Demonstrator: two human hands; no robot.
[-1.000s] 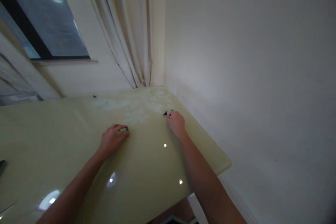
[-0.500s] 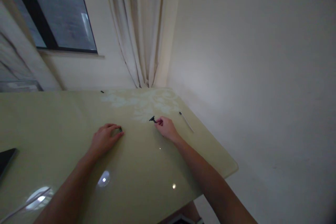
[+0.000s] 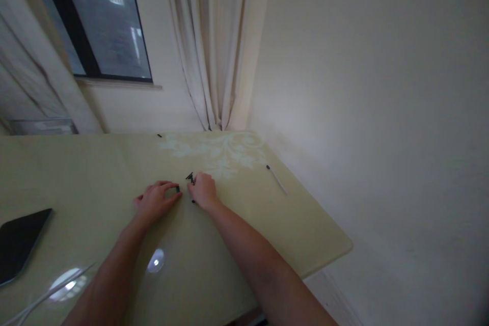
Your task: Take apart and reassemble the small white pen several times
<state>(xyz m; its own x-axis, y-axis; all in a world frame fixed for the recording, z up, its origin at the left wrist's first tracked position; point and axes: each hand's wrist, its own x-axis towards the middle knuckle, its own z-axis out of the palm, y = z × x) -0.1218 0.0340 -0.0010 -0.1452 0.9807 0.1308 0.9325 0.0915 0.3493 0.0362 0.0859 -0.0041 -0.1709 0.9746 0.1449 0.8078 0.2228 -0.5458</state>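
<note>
Glossy pale-yellow tabletop (image 3: 298, 229) spreading rightward to a rounded corner (image 3: 348, 245), left hand (image 3: 156, 200) pinching a small dark block (image 3: 178, 189), right hand (image 3: 205, 191) pinching a spindly black piece (image 3: 190, 178)

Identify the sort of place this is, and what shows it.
Probably a room in a home, though an office isn't ruled out: a long pale curtain, a dark-framed window and a glossy table.
</note>
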